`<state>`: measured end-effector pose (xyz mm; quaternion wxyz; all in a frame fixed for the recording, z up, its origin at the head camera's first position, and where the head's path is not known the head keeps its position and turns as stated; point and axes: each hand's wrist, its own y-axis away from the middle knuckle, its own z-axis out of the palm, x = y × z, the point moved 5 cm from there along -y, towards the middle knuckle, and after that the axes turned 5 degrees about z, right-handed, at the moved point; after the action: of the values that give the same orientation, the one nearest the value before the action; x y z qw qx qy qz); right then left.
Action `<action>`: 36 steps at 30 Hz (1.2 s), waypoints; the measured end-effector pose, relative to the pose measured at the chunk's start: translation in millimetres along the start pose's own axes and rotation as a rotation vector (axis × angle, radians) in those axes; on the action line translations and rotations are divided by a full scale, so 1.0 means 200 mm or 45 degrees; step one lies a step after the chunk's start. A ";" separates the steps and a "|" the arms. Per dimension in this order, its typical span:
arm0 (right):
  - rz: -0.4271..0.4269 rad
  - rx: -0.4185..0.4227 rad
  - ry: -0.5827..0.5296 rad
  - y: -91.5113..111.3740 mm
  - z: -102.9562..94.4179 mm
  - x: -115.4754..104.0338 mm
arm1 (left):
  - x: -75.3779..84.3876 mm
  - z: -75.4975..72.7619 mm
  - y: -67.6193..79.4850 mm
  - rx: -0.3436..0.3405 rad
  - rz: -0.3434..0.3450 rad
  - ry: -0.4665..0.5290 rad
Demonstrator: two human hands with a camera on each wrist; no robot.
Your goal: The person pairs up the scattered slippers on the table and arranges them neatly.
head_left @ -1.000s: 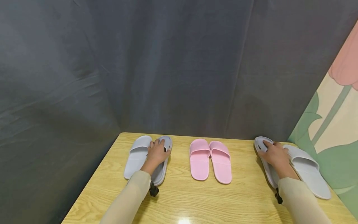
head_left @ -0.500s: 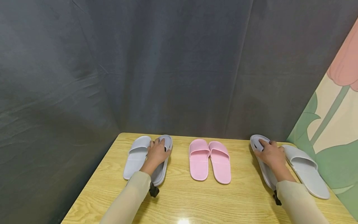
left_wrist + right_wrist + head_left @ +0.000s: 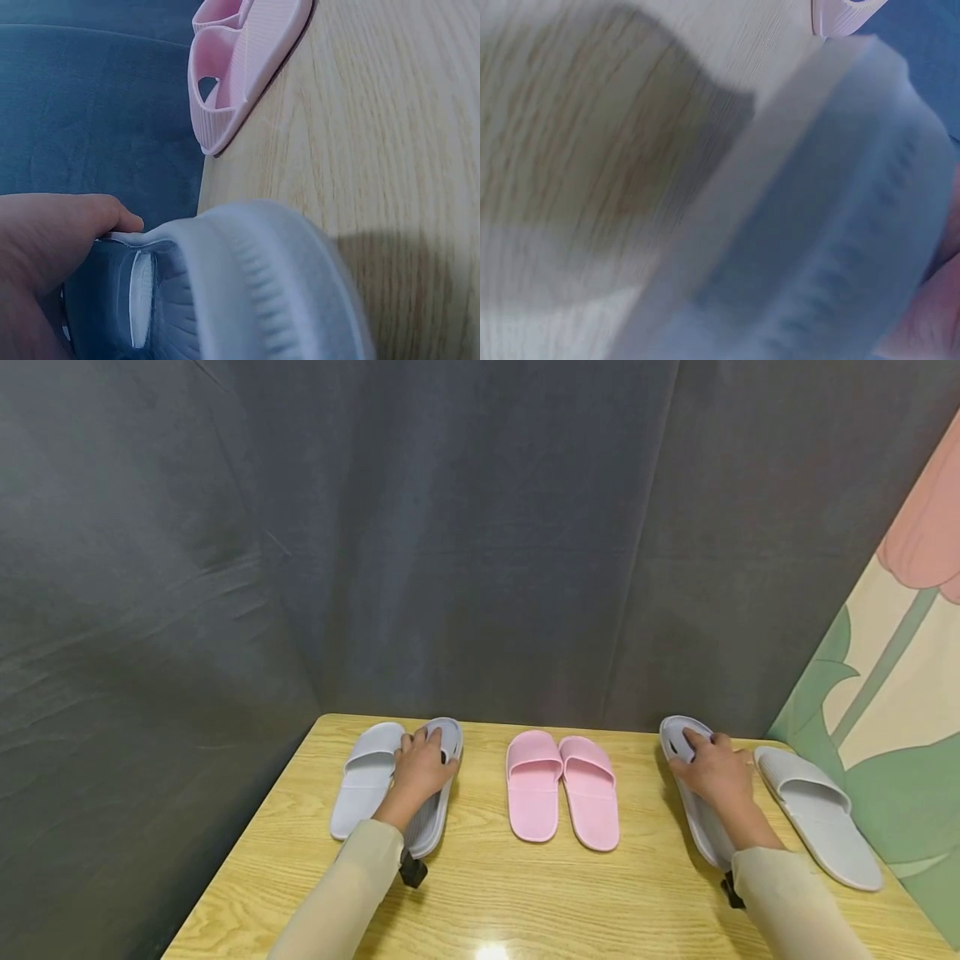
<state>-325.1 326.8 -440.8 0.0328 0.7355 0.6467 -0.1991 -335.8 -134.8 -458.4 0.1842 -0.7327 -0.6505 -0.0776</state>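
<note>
My left hand point(image 3: 418, 770) grips a grey slide slipper point(image 3: 431, 828) by its strap, toe toward the dark cloth. Up close in the left wrist view, the thumb point(image 3: 97, 214) lies at the edge of that strap. Just left of it sits a pale grey slipper point(image 3: 362, 797), partly behind the hand. My right hand point(image 3: 718, 777) holds another grey slipper point(image 3: 702, 831) by the strap, thumb on its left side. A shadow on the wood runs beside this slipper in the blurred right wrist view. To its right lies a pale slipper point(image 3: 821, 820).
A pair of pink slippers point(image 3: 534, 810) stands mid-table between my hands, toes away from me. The wooden table point(image 3: 570, 902) ends at a dark grey cloth point(image 3: 480, 568) behind. A panel painted with flowers point(image 3: 892, 693) rises at the right.
My right hand has moved left with its grey slipper, so a gap now shows between it and the pale slipper. The left hand and its slipper have hardly moved.
</note>
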 end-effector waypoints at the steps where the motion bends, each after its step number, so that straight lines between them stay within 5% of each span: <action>1: 0.008 -0.006 -0.008 0.00 0.00 0.00 | 0.00 0.00 0.00 0.005 0.001 0.000; 36: 0.026 -0.038 0.039 0.06 -0.03 -0.20 | 0.07 -0.06 0.04 0.060 0.019 -0.024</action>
<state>-315.4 290.3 -423.8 0.0359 0.7445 0.6425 -0.1776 -324.3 -126.8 -443.7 0.1957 -0.7338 -0.6483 -0.0539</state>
